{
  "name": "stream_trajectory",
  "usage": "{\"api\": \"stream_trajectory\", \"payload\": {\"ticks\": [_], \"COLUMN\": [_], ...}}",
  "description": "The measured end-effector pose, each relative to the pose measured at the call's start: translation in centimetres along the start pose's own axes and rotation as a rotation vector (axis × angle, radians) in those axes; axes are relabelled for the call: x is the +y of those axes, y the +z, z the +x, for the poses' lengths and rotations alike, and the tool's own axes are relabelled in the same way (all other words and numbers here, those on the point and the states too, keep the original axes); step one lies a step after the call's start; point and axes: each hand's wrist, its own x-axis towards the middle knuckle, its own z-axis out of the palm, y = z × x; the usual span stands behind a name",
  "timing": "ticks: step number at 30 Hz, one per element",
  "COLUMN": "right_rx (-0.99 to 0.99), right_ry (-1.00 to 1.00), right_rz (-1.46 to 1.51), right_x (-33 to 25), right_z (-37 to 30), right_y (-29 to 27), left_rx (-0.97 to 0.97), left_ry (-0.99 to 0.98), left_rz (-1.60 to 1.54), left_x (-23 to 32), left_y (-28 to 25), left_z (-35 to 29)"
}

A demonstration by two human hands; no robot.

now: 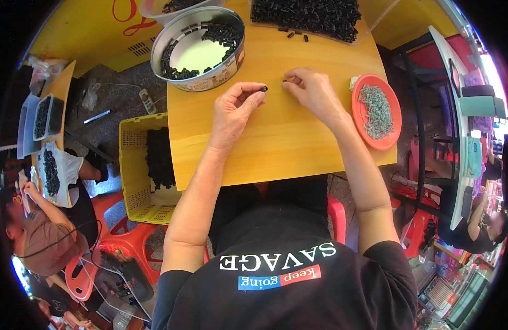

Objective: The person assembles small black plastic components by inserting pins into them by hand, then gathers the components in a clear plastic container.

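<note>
My left hand (233, 113) is closed, with a small black plastic part (264, 88) pinched between thumb and fingertips above the wooden table (254, 159). To its right, the fingertips of my right hand (315, 93) are pressed together; a tiny dark spot shows at their tips, too small to name. A gap separates the two hands. Beyond my left hand stands a round tin (210, 82) with many black parts lying around its pale bottom. An orange-red oval dish (383, 144) to the right of my right hand holds a pile of small grey-green pieces.
A heap of black parts (306, 16) fills a clear tray at the far edge, with a few loose parts (291, 35) before it. A yellow crate (134, 190) with black pieces stands left of the table. Other people sit at far left and right, near red plastic stools (125, 242).
</note>
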Motion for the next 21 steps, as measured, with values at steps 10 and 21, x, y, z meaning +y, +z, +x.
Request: {"api": "stream_trajectory", "payload": {"ticks": [10,21], "right_rx": [-0.054,-0.103], "right_ry": [0.144,0.129], "right_rz": [0.62,0.904], "right_x": [-3.1,-3.8], "right_z": [-0.2,-1.7], "right_y": [0.2,1.6], "left_rx": [0.013,0.007], "left_ry": [-0.017,-0.001], "left_rz": [-0.018,-0.029], "left_x": [-0.2,0.3], "left_y": [-0.1,0.0], "left_z": [0.1,-0.1]}}
